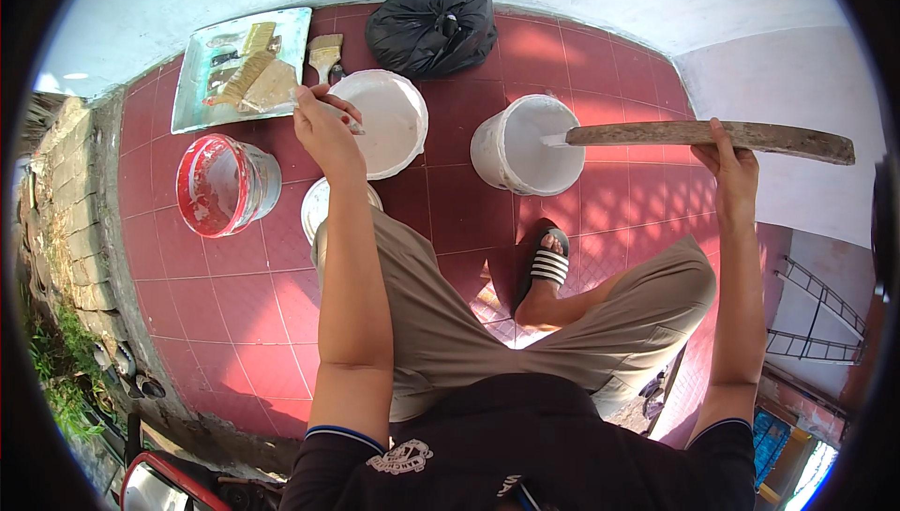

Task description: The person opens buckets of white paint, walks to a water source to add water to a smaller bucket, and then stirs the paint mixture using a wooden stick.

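My left hand (328, 131) is closed around the handle of a wide flat paintbrush (269, 87). Its pale bristles point left, over a light turquoise tray (187, 103). Beneath that hand stands a white tub (380, 122) with whitish contents. Out to the right, my right hand (729, 162) grips a long, worn wooden stick (656, 133) near its outer part. The stick's white-coated tip reaches into a white bucket (487, 150), which has white paint inside.
Left of me is a red-rimmed bucket (258, 183), with a white container (317, 213) partly hidden by my arm. Another brush (324, 53) lies beside the tray, near a black plastic bag (431, 28) against the wall. My sandalled foot (547, 267) rests on red tiles.
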Demonstrator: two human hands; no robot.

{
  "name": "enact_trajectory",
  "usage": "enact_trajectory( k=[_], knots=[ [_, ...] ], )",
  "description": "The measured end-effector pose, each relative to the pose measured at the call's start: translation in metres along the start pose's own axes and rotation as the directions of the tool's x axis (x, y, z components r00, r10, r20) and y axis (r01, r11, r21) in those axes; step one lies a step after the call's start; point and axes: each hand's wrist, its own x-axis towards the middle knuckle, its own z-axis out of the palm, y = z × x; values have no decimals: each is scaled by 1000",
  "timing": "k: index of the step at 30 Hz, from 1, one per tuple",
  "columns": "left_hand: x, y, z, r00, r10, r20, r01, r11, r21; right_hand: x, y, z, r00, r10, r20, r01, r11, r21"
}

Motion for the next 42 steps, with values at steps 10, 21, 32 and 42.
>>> enact_trajectory(
  k=[10, 21, 32, 42],
  knots=[
    [8, 18, -18, 997, 42, -66, -43, 999, -18, 49, 39, -89, 955, 296, 3, -284, 912, 297],
    [-12, 131, -67, 897, 269, -350, -363, 900, -239, -2, -105, 190, 903, -60, 425, -160, 872, 462],
    [-28, 168, -158, 761, 324, -562, -512, 831, -215, -158, -152, 501, 569, -561, 602, 454, 824, 339],
    [-35, 158, -158, 780, 304, -546, -458, 873, -168, -186, -115, 581, 613, -339, 713, 281, 938, 204]
  ],
)
